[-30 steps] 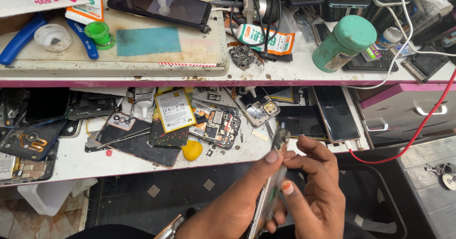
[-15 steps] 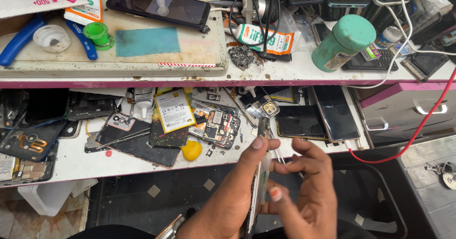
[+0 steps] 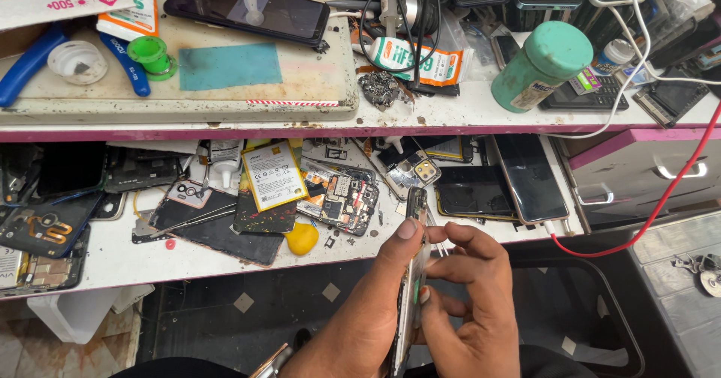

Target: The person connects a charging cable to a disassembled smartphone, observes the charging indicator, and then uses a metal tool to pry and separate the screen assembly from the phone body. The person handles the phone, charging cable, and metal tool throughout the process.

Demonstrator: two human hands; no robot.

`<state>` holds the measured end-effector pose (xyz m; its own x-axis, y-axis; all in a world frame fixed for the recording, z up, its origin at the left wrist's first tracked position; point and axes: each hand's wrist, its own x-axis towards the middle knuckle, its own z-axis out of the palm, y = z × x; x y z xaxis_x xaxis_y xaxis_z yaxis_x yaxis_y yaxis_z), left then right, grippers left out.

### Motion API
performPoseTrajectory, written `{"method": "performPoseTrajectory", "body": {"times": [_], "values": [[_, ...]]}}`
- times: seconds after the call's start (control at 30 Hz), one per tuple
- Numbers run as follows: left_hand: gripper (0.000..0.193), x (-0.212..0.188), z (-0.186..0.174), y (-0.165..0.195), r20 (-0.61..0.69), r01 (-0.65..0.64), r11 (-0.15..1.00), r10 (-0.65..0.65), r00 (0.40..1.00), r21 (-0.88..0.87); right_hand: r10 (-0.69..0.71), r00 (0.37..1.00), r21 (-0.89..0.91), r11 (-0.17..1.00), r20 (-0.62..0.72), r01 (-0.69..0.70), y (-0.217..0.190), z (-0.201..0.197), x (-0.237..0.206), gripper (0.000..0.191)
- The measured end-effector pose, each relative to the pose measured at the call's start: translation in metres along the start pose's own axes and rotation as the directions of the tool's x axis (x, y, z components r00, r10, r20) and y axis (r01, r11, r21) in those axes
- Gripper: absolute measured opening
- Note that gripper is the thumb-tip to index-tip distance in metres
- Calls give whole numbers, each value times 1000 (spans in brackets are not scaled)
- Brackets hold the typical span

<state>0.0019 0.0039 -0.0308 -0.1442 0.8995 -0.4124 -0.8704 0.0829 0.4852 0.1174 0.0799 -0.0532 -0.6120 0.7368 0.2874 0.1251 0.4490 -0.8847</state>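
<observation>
I hold an opened phone (image 3: 409,288) edge-on in front of me, below the front edge of the lower shelf (image 3: 113,262). My left hand (image 3: 375,303) is clamped along its left side, thumb pressed near the top end. My right hand (image 3: 469,303) is closed on its right side, fingertips on the edge, and it also pinches thin tweezers (image 3: 435,235) that stick up beside the phone. Both hands sit close together with the phone between them, and they hide most of its lower half.

Just beyond the phone's top, the lower shelf is crowded: a yellow pick (image 3: 302,238), a bare circuit board (image 3: 339,204), a yellow-labelled battery (image 3: 273,174) lying on dark back covers, a camera module frame (image 3: 415,169), and a dark phone (image 3: 531,177) with a white cable at its lower end. To the far left lie more stripped phone bodies (image 3: 41,228). A red wire (image 3: 661,198) curves down at the right past a grey drawer unit (image 3: 646,175).

Farther up, the worktop (image 3: 451,115) carries a green canister (image 3: 542,66), a glue tube (image 3: 417,59), tangled black cables (image 3: 420,3), a teal mat (image 3: 229,66) on a pale board, a black phone (image 3: 248,9), a green ring (image 3: 150,54) and blue-handled pliers (image 3: 30,63).
</observation>
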Motion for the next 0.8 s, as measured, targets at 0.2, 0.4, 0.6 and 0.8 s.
{"method": "performPoseTrajectory", "body": {"times": [0.2, 0.4, 0.6, 0.8], "values": [[83, 1, -2, 2, -71, -7, 999, 11, 997, 51, 75, 996, 124, 989, 46, -80, -3, -3, 3, 22], [85, 0, 3, 7, -78, -22, 998, 27, 997, 61, 209, 971, 314, 920, 117, -235, 2, -1, 6, 11], [84, 2, 1, 4, -48, -66, 997, 68, 996, 50, 173, 985, 120, 978, -6, -171, 0, 4, 5, 9], [77, 9, 1, -1, -83, -68, 995, 61, 995, -74, 181, 975, 59, 983, -125, -175, -1, 10, -2, 10]]}}
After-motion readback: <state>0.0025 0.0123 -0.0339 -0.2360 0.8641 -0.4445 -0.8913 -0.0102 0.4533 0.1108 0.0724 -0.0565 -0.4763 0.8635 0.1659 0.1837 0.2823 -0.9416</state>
